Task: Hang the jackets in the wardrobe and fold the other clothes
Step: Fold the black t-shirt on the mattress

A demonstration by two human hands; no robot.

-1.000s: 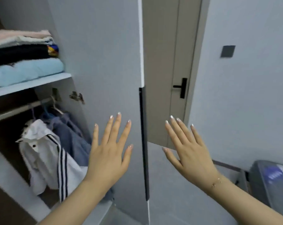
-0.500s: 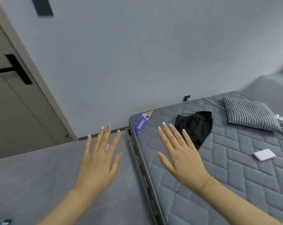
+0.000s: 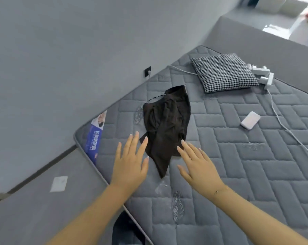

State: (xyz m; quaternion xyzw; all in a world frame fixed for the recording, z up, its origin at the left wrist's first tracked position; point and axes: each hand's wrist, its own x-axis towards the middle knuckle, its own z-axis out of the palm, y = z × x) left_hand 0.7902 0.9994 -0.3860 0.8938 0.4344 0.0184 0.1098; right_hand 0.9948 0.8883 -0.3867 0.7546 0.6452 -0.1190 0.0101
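View swung off wardrobe onto mattress (image 3: 238, 156); left hand (image 3: 130, 161), right hand (image 3: 199, 167) now flank near end of black garment (image 3: 167, 124), grip wide, holding nothing; folding looks next

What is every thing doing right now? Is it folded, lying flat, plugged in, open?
Black garment: crumpled, unfolded, lying on the mattress.
Left hand: open, fingers straight, holding nothing.
Right hand: open, fingers straight, holding nothing.
Checked cushion: lying flat on the mattress.
White cable: trailing loose across the mattress.
Wall socket: something white plugged in.
White device: lying flat.
Mattress: bare, no sheet.
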